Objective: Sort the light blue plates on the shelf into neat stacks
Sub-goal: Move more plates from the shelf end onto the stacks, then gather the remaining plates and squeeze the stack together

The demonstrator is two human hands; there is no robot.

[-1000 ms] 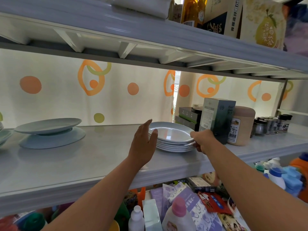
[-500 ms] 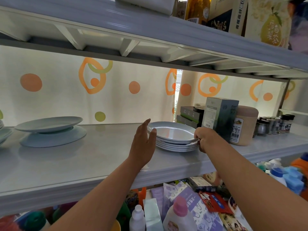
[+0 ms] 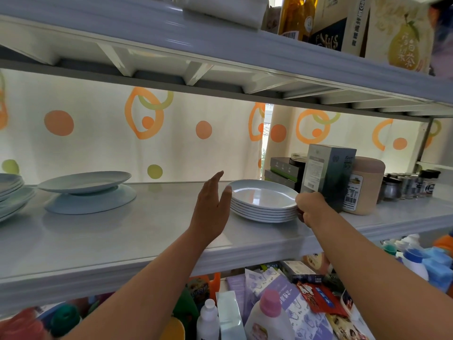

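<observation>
A neat stack of several light blue plates (image 3: 263,200) sits mid-right on the white shelf (image 3: 122,239). My left hand (image 3: 212,202) is flat and open against the stack's left rim, fingers pointing up. My right hand (image 3: 310,207) grips the stack's right edge, fingers curled around the rims. Further left, one plate rests upright on an upside-down plate (image 3: 85,190). Another pile of plates (image 3: 11,192) lies partly out of view at the far left edge.
Right behind the stack stand a dark green box (image 3: 328,177), flat boxes (image 3: 284,170), a tan canister (image 3: 365,187) and small spice jars (image 3: 409,185). The upper shelf (image 3: 220,45) hangs low overhead. Bottles and packets crowd the level below.
My left hand has eased slightly away from the stack's left rim. My right hand has closed more firmly on the right edge. The stack sits squarer.
</observation>
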